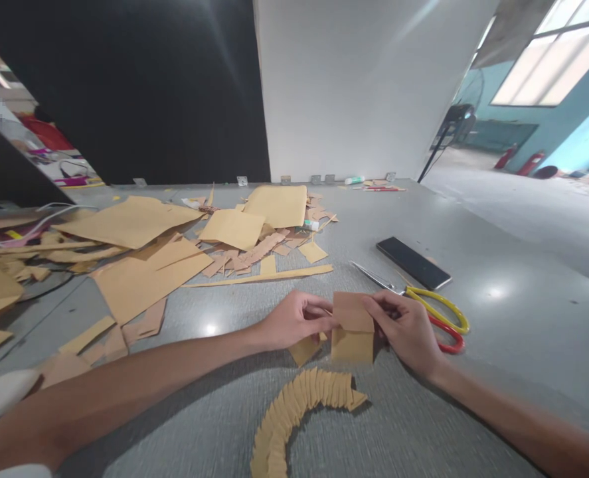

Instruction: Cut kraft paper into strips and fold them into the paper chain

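Observation:
Both hands hold a small folded piece of brown paper point(352, 326) just above the grey table point(473, 372). My left hand point(297, 320) pinches its left edge with closed fingers. My right hand point(408, 326) grips its right side, fingers curled round it. A small brown scrap point(304, 349) lies under the left hand. In front of the hands, nearer to me, a curved row of overlapping folded paper pieces point(294, 411) lies on the table.
Scissors with yellow and red handles point(436, 313) lie just right of my right hand. A black phone point(412, 263) is beyond them. Brown paper sheets and offcuts point(145, 259) cover the left and middle of the table. A glue stick point(354, 180) sits near the far wall.

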{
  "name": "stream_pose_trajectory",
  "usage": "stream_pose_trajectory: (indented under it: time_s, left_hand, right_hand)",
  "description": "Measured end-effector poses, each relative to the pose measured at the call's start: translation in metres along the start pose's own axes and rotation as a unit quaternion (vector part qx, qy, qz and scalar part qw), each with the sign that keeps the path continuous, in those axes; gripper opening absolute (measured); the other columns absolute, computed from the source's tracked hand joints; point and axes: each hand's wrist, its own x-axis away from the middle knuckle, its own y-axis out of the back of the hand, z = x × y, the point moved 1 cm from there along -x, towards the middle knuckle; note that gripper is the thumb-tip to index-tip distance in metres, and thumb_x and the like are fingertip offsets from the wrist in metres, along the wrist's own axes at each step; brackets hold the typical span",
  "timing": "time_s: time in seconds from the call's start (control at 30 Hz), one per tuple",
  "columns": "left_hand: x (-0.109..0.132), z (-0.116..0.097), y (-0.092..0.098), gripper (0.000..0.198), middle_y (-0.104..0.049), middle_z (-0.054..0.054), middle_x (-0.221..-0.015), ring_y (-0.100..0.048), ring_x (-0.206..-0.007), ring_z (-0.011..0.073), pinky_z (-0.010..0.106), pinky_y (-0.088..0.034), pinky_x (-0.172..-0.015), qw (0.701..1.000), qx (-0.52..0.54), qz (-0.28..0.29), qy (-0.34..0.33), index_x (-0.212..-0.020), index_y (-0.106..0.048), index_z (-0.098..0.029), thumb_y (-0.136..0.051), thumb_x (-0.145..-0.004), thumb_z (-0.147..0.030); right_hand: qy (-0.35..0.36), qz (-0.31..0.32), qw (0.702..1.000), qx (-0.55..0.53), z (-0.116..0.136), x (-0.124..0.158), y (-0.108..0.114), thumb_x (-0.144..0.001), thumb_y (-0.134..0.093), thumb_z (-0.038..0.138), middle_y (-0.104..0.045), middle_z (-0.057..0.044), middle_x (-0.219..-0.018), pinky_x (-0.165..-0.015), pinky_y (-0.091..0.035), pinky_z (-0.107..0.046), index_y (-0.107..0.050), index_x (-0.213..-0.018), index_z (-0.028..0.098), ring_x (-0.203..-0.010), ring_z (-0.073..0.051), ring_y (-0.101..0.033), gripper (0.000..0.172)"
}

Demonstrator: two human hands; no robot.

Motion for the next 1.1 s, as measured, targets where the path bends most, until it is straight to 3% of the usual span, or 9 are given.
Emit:
stream_pose_trajectory:
  time_s: [0.23,0.37,0.47,0.57,0.7,0.77,0.87,1.0,1.1]
  left_hand:
    - [-0.003,0.006,0.002,0.039,-0.077,0.010,-0.085,-0.067,-0.063,0.0143,0.025,-0.052,-0.063,0.999,0.019,-0.042,0.016,-0.101,-0.075,-0.011,-0.077,-0.084,-0.046]
    - [-0.002,0.007,0.006,0.042,-0.078,0.012,-0.097,-0.072,-0.083,0.0188,0.027,-0.053,-0.074,0.991,0.031,-0.130,-0.009,-0.115,-0.069,-0.013,-0.078,-0.085,-0.041]
    - [-0.002,0.006,0.006,0.045,-0.075,0.008,-0.093,-0.070,-0.082,0.0171,0.026,-0.051,-0.073,0.988,0.028,-0.152,-0.028,-0.123,-0.062,-0.015,-0.076,-0.087,-0.038]
    - [0.000,0.004,0.004,0.045,-0.072,0.005,-0.088,-0.066,-0.078,0.0156,0.026,-0.049,-0.071,0.988,0.025,-0.143,-0.045,-0.126,-0.058,-0.015,-0.073,-0.089,-0.038]
    - [0.004,-0.001,-0.002,0.046,-0.071,0.004,-0.089,-0.065,-0.080,0.0156,0.027,-0.049,-0.075,0.994,-0.006,-0.092,-0.056,-0.131,-0.054,-0.018,-0.070,-0.091,-0.033]
    - [0.005,-0.002,-0.003,0.046,-0.070,0.004,-0.090,-0.064,-0.081,0.0154,0.027,-0.049,-0.076,0.995,-0.013,-0.083,-0.056,-0.132,-0.053,-0.019,-0.069,-0.091,-0.032]
    - [0.003,-0.001,0.000,0.046,-0.068,0.002,-0.086,-0.063,-0.074,0.0136,0.026,-0.048,-0.072,0.992,0.011,-0.112,-0.055,-0.134,-0.051,-0.018,-0.067,-0.094,-0.035]
    - [-0.003,0.005,0.005,0.044,-0.068,0.003,-0.083,-0.065,-0.070,0.0145,0.027,-0.049,-0.069,0.982,0.083,-0.164,-0.036,-0.133,-0.048,-0.015,-0.059,-0.098,-0.040]
    - [-0.005,0.007,0.005,0.042,-0.070,0.006,-0.087,-0.067,-0.073,0.0161,0.028,-0.051,-0.069,0.979,0.121,-0.161,-0.033,-0.131,-0.048,-0.015,-0.057,-0.098,-0.039]
  right_hand:
    - [-0.017,0.020,0.999,-0.024,0.001,0.001,-0.001,-0.094,-0.065,0.051,-0.056,0.003,-0.052,-0.040,-0.036,-0.023,-0.069,-0.079,0.019,-0.043,-0.012,-0.049,0.035]
    - [-0.042,0.061,0.995,-0.062,0.002,0.001,-0.002,-0.093,-0.065,0.053,-0.063,0.000,-0.055,-0.040,-0.042,-0.023,-0.066,-0.080,0.019,-0.043,-0.012,-0.054,0.037]
    - [-0.038,0.106,0.991,-0.078,0.003,0.001,-0.002,-0.093,-0.066,0.052,-0.065,-0.001,-0.064,-0.044,-0.047,-0.023,-0.064,-0.079,0.019,-0.047,-0.013,-0.059,0.037]
    - [-0.026,0.148,0.987,-0.061,0.005,0.001,-0.002,-0.095,-0.065,0.048,-0.064,0.000,-0.065,-0.044,-0.044,-0.022,-0.065,-0.082,0.017,-0.047,-0.011,-0.056,0.033]
    - [-0.011,0.221,0.974,-0.052,0.007,-0.001,-0.002,-0.092,-0.069,0.042,-0.070,-0.003,-0.081,-0.051,-0.045,-0.020,-0.070,-0.101,0.016,-0.061,-0.012,-0.061,0.027]
    - [-0.029,0.243,0.969,-0.039,0.006,-0.002,-0.003,-0.093,-0.068,0.043,-0.065,0.000,-0.068,-0.046,-0.040,-0.019,-0.070,-0.097,0.015,-0.053,-0.010,-0.056,0.028]
    - [-0.064,0.195,0.978,-0.036,0.003,-0.004,-0.002,-0.095,-0.064,0.049,-0.053,0.006,-0.048,-0.038,-0.032,-0.018,-0.067,-0.085,0.015,-0.039,-0.007,-0.043,0.035]
    - [-0.098,0.064,0.990,-0.083,-0.002,-0.007,0.000,-0.091,-0.068,0.053,-0.053,0.006,-0.045,-0.034,-0.036,-0.019,-0.066,-0.092,0.015,-0.036,-0.008,-0.041,0.037]
    - [-0.104,0.039,0.989,-0.096,-0.004,-0.008,0.000,-0.089,-0.070,0.053,-0.054,0.006,-0.045,-0.033,-0.037,-0.019,-0.067,-0.097,0.015,-0.037,-0.009,-0.042,0.039]
